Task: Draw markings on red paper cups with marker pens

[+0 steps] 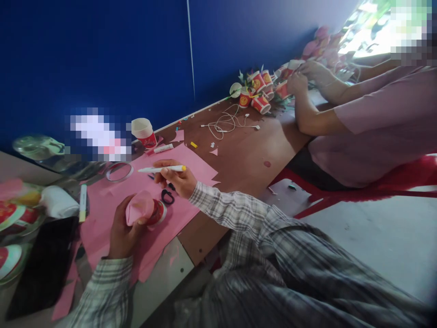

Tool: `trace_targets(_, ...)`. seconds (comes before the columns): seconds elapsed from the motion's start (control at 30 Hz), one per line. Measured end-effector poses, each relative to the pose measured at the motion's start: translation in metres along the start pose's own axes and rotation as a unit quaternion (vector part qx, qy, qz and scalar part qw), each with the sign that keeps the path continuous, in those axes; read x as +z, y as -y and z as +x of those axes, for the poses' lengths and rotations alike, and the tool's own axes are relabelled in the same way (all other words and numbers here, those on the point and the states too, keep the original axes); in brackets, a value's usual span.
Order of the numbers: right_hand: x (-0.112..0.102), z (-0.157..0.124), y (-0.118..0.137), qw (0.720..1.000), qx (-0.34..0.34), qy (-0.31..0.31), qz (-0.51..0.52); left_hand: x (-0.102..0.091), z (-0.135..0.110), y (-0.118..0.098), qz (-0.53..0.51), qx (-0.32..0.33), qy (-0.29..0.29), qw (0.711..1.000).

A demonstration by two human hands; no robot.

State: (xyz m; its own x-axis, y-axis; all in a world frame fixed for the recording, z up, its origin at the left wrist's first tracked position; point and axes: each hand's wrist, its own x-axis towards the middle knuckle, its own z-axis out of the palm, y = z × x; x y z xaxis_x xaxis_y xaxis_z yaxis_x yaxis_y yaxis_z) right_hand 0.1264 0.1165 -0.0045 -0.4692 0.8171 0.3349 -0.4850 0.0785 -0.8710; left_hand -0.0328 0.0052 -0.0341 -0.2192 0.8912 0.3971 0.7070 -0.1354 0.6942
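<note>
My left hand (124, 232) is closed around a red paper cup (158, 212) with a folded pink paper piece (139, 207) on its end, tilted over the pink sheets. Between the fingers of my right hand (177, 178) is a white marker (164, 169) with a yellow end, its other end pointing left. Black-handled scissors (167, 196) lie on the pink paper (184, 209) just below my right hand. A roll of tape (119, 172) rests farther left, and a capped marker (164, 148) lies beyond my right hand.
Stacked paper cups (143, 131) stand near the blue wall. White earphones (227, 125) lie on the brown table. At the right, a co-worker's hands (307, 75) are beside several decorated cups (259, 86). A black phone (43, 269) and a yellow-ended marker (83, 202) are at left.
</note>
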Motion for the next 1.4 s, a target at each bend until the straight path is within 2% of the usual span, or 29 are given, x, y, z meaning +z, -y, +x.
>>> trace_targets(0.17, 0.003, -0.009, -0.012, 0.991, -0.037, 0.033, -0.128, 0.005, 0.000, 0.002, 0.029, 0.035, -0.025, 0.999)
trace_targets(0.33, 0.005, -0.019, -0.013, 0.940, -0.166, 0.069, -0.288, 0.007, -0.001, 0.003, 0.046, 0.045, -0.039, 0.997)
trace_targets(0.47, 0.011, -0.019, -0.018, 0.904, -0.257, 0.028, -0.341, 0.008, 0.000, 0.000, 0.046, 0.054, -0.058, 0.996)
trace_targets(0.53, 0.015, -0.018, -0.023, 0.892, -0.280, 0.005, -0.355, 0.008, 0.000, 0.001, 0.053, 0.054, -0.065, 0.995)
trace_targets(0.6, 0.016, -0.018, -0.027, 0.883, -0.290, 0.011, -0.369, 0.008, 0.000, 0.003, 0.061, 0.055, -0.068, 0.994)
trace_targets(0.73, 0.011, -0.019, -0.024, 0.875, -0.271, 0.101, -0.389, 0.006, -0.002, 0.007, 0.068, 0.051, -0.072, 0.994)
trace_targets(0.8, 0.007, -0.019, -0.019, 0.869, -0.237, 0.152, -0.408, 0.005, -0.003, 0.006, 0.059, 0.048, -0.063, 0.995)
trace_targets(0.9, 0.005, -0.019, -0.012, 0.862, -0.181, 0.195, -0.431, 0.003, -0.003, 0.001, 0.035, 0.054, -0.046, 0.997)
trace_targets(1.03, 0.005, -0.019, -0.009, 0.866, -0.129, 0.221, -0.429, -0.001, -0.003, -0.007, -0.010, 0.075, -0.028, 0.997)
trace_targets(1.13, 0.006, -0.020, -0.008, 0.872, -0.115, 0.227, -0.417, -0.001, -0.004, -0.008, -0.041, 0.084, -0.005, 0.996)
trace_targets(1.23, 0.007, -0.020, -0.005, 0.875, -0.113, 0.226, -0.413, -0.001, -0.005, -0.006, -0.047, 0.058, 0.018, 0.997)
trace_targets(1.4, 0.007, -0.020, -0.002, 0.878, -0.119, 0.228, -0.404, -0.001, -0.004, -0.004, -0.054, 0.019, -0.001, 0.998)
